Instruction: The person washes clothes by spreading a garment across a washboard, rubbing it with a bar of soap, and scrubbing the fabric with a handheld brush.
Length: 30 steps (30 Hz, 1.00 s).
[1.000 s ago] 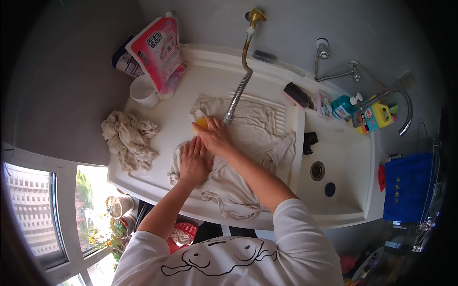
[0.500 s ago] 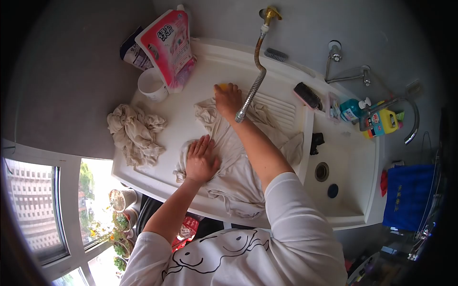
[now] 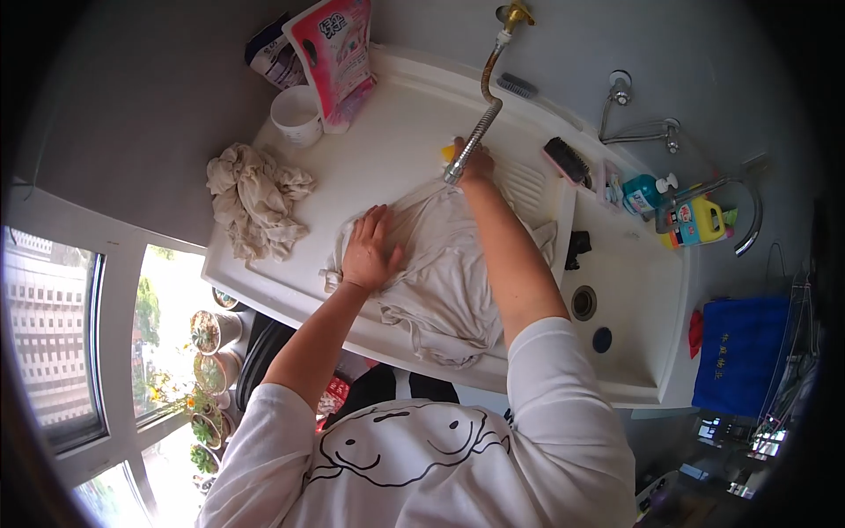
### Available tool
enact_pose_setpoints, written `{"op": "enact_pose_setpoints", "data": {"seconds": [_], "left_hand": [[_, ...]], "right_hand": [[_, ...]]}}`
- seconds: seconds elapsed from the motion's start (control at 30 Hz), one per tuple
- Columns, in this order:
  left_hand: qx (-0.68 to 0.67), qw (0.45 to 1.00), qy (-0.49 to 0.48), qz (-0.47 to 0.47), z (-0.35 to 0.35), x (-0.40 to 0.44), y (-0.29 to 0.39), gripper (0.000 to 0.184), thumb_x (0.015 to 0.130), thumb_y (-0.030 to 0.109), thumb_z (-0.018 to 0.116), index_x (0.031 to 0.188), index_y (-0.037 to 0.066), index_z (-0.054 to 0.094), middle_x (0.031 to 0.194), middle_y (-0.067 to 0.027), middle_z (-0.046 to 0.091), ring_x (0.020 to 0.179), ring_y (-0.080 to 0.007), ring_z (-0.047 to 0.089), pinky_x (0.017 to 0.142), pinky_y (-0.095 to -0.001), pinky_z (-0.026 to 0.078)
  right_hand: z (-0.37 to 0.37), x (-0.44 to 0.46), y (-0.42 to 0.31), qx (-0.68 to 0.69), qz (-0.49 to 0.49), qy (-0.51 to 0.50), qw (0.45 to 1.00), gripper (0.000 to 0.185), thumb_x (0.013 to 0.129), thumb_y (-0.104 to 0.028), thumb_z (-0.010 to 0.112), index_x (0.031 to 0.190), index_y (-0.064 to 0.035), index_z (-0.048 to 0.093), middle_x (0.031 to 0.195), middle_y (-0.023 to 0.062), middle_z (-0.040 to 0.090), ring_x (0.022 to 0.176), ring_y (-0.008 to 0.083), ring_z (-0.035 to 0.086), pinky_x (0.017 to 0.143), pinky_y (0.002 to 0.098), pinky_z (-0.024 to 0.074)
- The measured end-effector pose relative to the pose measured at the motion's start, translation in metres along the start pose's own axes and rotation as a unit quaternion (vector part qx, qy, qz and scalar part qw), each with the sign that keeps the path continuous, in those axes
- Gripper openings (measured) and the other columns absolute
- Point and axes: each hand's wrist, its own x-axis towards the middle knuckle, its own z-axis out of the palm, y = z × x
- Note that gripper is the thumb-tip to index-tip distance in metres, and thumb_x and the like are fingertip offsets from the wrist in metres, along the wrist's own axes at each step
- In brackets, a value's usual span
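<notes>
A wet beige cloth garment [image 3: 440, 264] lies spread and wrinkled on the white sink's washing surface [image 3: 396, 114]. My left hand [image 3: 371, 251] rests flat on the garment's left part, its fingers stretched out. Farther up, my right hand [image 3: 473, 163] is closed on a yellow bar [image 3: 448, 153] at the garment's upper edge, beside the ridged washboard area [image 3: 522, 187]. A metal flexible hose [image 3: 476, 136] hangs in front of my right hand and partly hides it.
A bunched beige cloth [image 3: 255, 201] lies at the left, below a white cup [image 3: 297, 115] and a pink detergent pouch [image 3: 333, 53]. At the right are a brush [image 3: 568, 161], a blue-green bottle [image 3: 644, 193], a yellow bottle [image 3: 697, 221] and the basin's drain [image 3: 584, 303].
My right hand has moved up and to the right with the yellow bar, away from my left hand. My left hand stays on the garment. The camera view has shifted.
</notes>
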Motion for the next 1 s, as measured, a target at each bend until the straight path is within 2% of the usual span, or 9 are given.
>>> {"op": "enact_pose_setpoints", "data": {"seconds": [0.2,0.3,0.47,0.53,0.6,0.67,0.83,0.93,1.0], "left_hand": [[0.138,0.967,-0.020,-0.214,-0.052,-0.023,-0.021,0.053,0.068,0.024,0.062,0.114,0.006,0.043,0.105,-0.0134,0.051,0.102,-0.0315,0.046,0.087,-0.0411,0.035],[0.017,0.982,-0.149,-0.112,-0.061,-0.035,-0.042,0.019,0.071,0.017,0.058,0.084,0.004,0.054,0.076,-0.0122,0.056,0.074,-0.0297,0.055,0.064,-0.0364,0.045],[-0.112,0.962,-0.174,-0.181,-0.034,0.000,-0.040,0.018,0.075,0.017,0.053,0.084,0.001,0.051,0.079,-0.0133,0.056,0.076,-0.0292,0.055,0.067,-0.0349,0.045],[-0.339,0.866,-0.176,-0.322,-0.034,0.026,-0.034,0.020,0.082,0.019,0.046,0.091,0.002,0.048,0.084,-0.0096,0.055,0.080,-0.0244,0.055,0.069,-0.0352,0.046],[-0.573,0.706,-0.128,-0.397,-0.048,0.056,-0.033,0.018,0.084,0.019,0.044,0.093,0.004,0.048,0.085,-0.0063,0.053,0.080,-0.0193,0.054,0.069,-0.0335,0.046],[-0.643,0.684,-0.035,-0.343,-0.061,0.090,-0.028,0.014,0.086,0.015,0.039,0.094,0.006,0.046,0.091,-0.0055,0.052,0.078,-0.0165,0.054,0.073,-0.0320,0.045],[-0.456,0.846,0.242,-0.137,-0.086,0.131,-0.028,0.005,0.080,0.010,0.053,0.082,0.006,0.052,0.072,0.0001,0.049,0.063,-0.0068,0.042,0.056,-0.0225,0.036],[-0.206,0.951,0.232,0.001,-0.086,0.073,0.021,0.007,0.075,0.005,0.057,0.078,0.002,0.052,0.072,-0.0082,0.051,0.059,-0.0158,0.046,0.054,-0.0261,0.038],[-0.238,0.966,0.063,0.075,-0.049,0.015,0.035,0.013,0.068,0.000,0.059,0.080,0.002,0.054,0.078,-0.0109,0.053,0.072,-0.0268,0.053,0.064,-0.0325,0.044]], "right_hand": [[-0.020,-0.058,0.084,0.026,0.079,-0.092,0.992,0.060,0.066,-0.015,0.059,0.118,-0.0085,0.031,0.106,0.0164,0.052,0.099,0.0308,0.052,0.080,0.0379,0.0431],[-0.029,-0.085,0.123,0.045,0.143,-0.032,0.988,0.054,0.067,-0.010,0.058,0.114,-0.0078,0.032,0.104,0.0185,0.052,0.097,0.0333,0.051,0.082,0.0404,0.0419],[-0.058,-0.107,0.146,0.046,0.224,0.088,0.970,0.047,0.068,-0.006,0.055,0.111,-0.0069,0.034,0.101,0.0192,0.052,0.095,0.0348,0.052,0.080,0.0407,0.0423],[-0.060,-0.111,0.144,0.030,0.224,0.107,0.968,0.046,0.068,-0.006,0.054,0.109,-0.0068,0.035,0.101,0.0187,0.052,0.094,0.0348,0.052,0.080,0.0403,0.0423],[-0.054,-0.115,0.134,0.140,0.006,0.028,0.990,0.046,0.068,-0.004,0.055,0.110,-0.0061,0.036,0.102,0.0189,0.052,0.095,0.0355,0.051,0.079,0.0400,0.0419],[-0.044,-0.119,0.112,0.184,-0.027,-0.116,0.976,0.046,0.066,-0.005,0.058,0.107,-0.0052,0.038,0.100,0.0189,0.052,0.096,0.0362,0.049,0.080,0.0395,0.0412],[-0.046,-0.116,0.101,0.202,0.003,0.142,0.969,0.046,0.064,-0.001,0.058,0.105,-0.0044,0.039,0.100,0.0189,0.052,0.094,0.0373,0.049,0.079,0.0404,0.0406],[-0.056,-0.107,0.137,0.175,0.069,0.296,0.936,0.048,0.063,-0.003,0.059,0.106,-0.0036,0.037,0.098,0.0178,0.052,0.091,0.0358,0.051,0.077,0.0404,0.0426],[-0.062,-0.109,0.161,0.085,0.166,0.186,0.965,0.047,0.065,-0.007,0.059,0.106,-0.0030,0.039,0.096,0.0172,0.052,0.092,0.0333,0.052,0.076,0.0403,0.0442]]}}
